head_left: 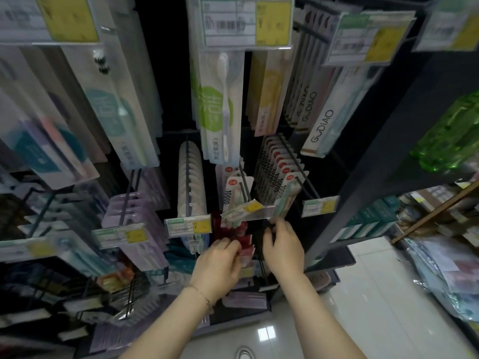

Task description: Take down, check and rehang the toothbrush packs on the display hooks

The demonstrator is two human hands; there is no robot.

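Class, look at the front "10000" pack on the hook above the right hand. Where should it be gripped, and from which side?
Probably its free lower end, from below and in front. The pack hangs by its top on the hook, with its bottom tilted out toward the right hand.

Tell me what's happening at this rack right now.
A person is working at a rack of hanging toothbrush packs. The left hand holds the red packs hanging under a tilted price tag. The right hand reaches up to the bottom of the front pack in the row to the right; whether it grips that pack is unclear.
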